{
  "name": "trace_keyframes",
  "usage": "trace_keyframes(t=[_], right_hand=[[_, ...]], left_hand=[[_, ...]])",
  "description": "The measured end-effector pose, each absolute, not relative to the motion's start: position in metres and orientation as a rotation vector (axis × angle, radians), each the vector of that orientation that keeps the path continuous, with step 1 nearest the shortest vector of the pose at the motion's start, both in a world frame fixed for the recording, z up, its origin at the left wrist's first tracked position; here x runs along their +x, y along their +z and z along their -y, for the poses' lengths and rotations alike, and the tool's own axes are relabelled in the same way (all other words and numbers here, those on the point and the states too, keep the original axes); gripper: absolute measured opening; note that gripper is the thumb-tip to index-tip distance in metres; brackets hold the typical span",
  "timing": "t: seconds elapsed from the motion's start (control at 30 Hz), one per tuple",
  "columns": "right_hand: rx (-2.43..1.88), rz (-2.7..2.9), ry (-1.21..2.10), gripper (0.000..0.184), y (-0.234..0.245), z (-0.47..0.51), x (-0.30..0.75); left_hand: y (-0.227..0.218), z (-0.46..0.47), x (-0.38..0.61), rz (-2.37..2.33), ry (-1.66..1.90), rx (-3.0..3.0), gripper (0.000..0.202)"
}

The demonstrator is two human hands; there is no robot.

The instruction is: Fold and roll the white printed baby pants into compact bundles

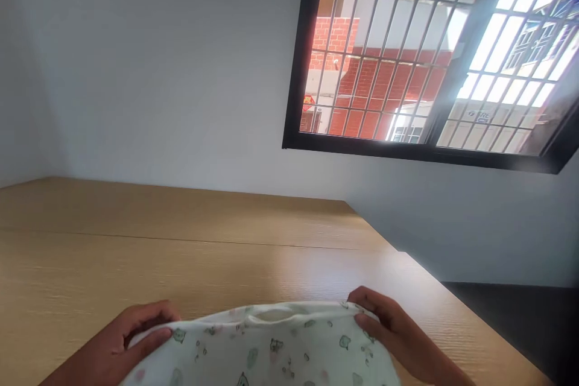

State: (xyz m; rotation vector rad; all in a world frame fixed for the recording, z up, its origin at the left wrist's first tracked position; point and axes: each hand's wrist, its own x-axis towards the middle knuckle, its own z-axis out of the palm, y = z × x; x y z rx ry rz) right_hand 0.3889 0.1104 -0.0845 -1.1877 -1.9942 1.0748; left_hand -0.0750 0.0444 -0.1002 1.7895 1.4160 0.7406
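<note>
A white cloth (266, 350) printed with small green and pink animal shapes lies at the near edge of a light wooden table (190, 253). My left hand (122, 344) pinches the cloth's left top corner, thumb over the fabric. My right hand (393, 332) grips the right top corner with curled fingers. The lower part of the cloth is cut off by the bottom of the view.
A plain white wall (158, 72) stands behind the table. A black-framed barred window (420, 54) sits at the upper right, with a red brick building outside. The table's right edge runs diagonally, and dark floor (520, 319) lies beyond it.
</note>
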Motion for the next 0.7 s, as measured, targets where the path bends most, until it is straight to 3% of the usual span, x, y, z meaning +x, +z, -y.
trace_keyframes(t=[0.13, 0.23, 0.33, 0.47, 0.53, 0.7], right_hand=[[-1.138, 1.972, 0.908, 0.031, -0.053, -0.143, 0.379], [-1.173, 2.027, 0.607, 0.026, -0.040, -0.160, 0.373], [-1.239, 2.127, 0.496, 0.022, -0.054, -0.158, 0.377], [-1.208, 2.301, 0.564, 0.015, -0.103, -0.142, 0.394], [-1.223, 2.315, 0.598, 0.014, -0.123, -0.137, 0.399], [-1.245, 2.248, 0.400, 0.018, -0.132, -0.144, 0.378]], left_hand=[[-0.046, -0.083, -0.068, -1.395, 0.736, 1.895, 0.045], [-0.037, -0.108, -0.073, -1.511, 0.748, 2.034, 0.038], [-0.069, -0.114, -0.094, -1.604, 0.713, 2.119, 0.026], [-0.139, -0.103, -0.122, -1.561, 0.498, 2.078, 0.049], [-0.159, -0.097, -0.121, -1.570, 0.407, 2.060, 0.049], [-0.152, -0.096, -0.059, -1.628, 0.484, 2.169, 0.033]])
